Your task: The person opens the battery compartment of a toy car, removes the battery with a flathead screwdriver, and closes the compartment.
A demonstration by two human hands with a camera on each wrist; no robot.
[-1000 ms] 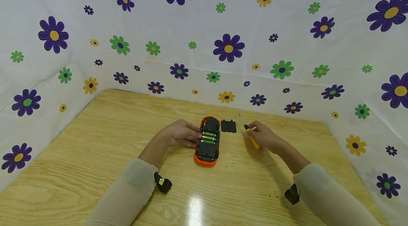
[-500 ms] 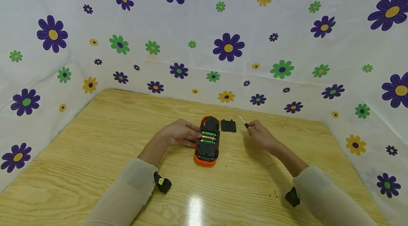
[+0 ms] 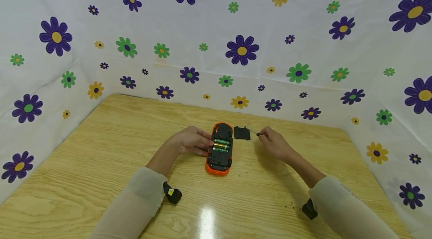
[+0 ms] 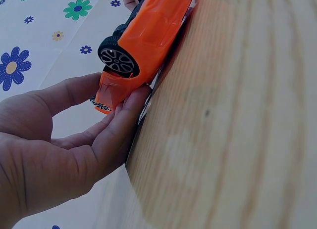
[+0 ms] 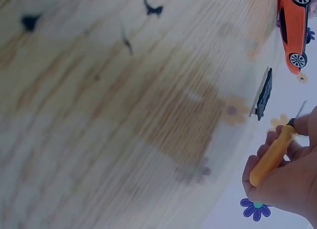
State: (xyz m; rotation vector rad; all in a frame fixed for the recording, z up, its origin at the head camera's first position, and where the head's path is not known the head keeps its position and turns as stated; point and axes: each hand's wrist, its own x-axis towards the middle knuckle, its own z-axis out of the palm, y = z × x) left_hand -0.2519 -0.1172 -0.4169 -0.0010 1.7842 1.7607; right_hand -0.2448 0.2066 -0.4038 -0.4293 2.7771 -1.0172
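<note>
An orange toy car lies upside down on the table, its black underside facing up. Three batteries sit in its uncovered compartment. My left hand holds the car's left side between thumb and fingers; the left wrist view shows the thumb near a wheel and fingers low on the body. My right hand grips a screwdriver with a yellow handle. Its thin shaft points left, the tip at the upper right corner of the black battery cover, which lies flat right of the car.
The wooden table meets a white flowered cloth at the back and sides. Several tiny dark bits lie near the right forearm. A black camera is strapped at each wrist.
My right hand has tilted the screwdriver, and its tip has swung left and down from beyond the battery cover to its corner. The left hand and toy car have stayed put.
</note>
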